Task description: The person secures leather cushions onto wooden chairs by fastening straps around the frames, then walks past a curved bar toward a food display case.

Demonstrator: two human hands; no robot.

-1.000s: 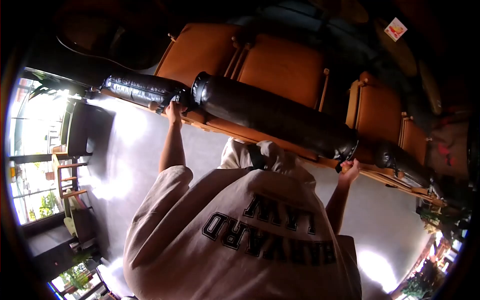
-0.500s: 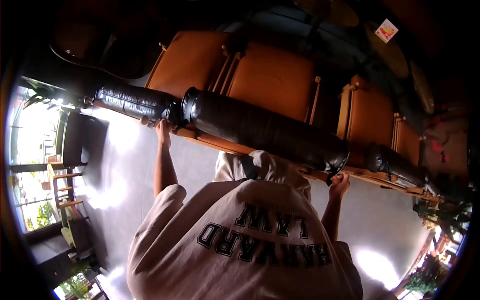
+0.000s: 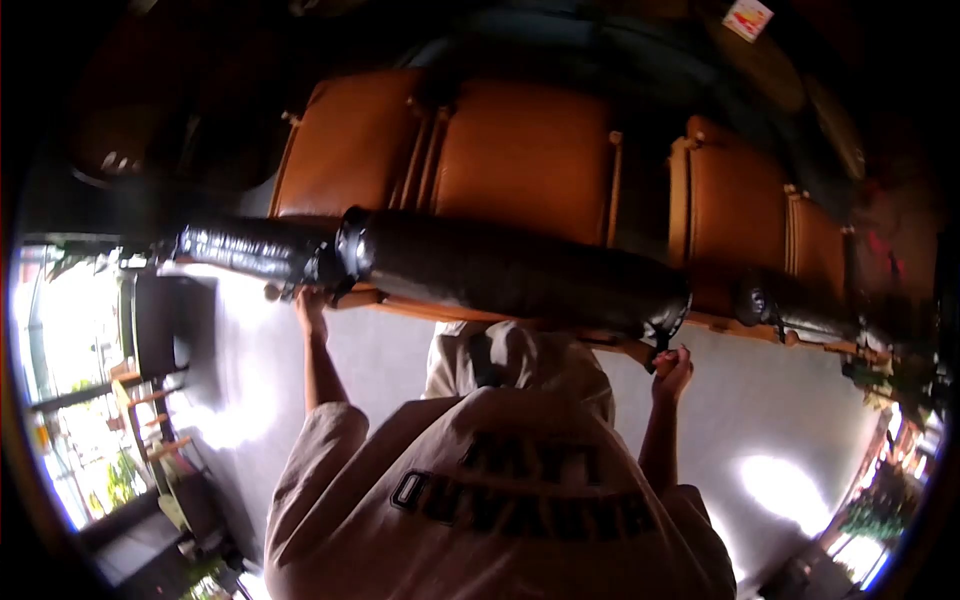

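Note:
An orange-brown chair [image 3: 520, 150] with a wooden frame stands in front of me, and a long black padded roll [image 3: 500, 272] lies across its near top edge. My left hand [image 3: 312, 300] is closed on the wooden frame below the roll's left end, partly in shadow. At the roll's right end, my right hand [image 3: 672, 370] is closed around the end of the chair's wooden rail [image 3: 637, 352]. Dark straps hang close to both hands. The fingertips are partly hidden.
Similar orange-brown chairs stand on the left [image 3: 350, 140] and right [image 3: 735, 190], with black rolls on their near edges. A card [image 3: 747, 18] lies on the dark surface beyond. Grey floor [image 3: 380, 350] stretches underneath; plants [image 3: 885, 505] and bright windows [image 3: 75, 340] are at the sides.
The view has turned, so the chairs and roll lie more level in it. Both hands keep their places at the roll's two ends, and the left one appears lower in view.

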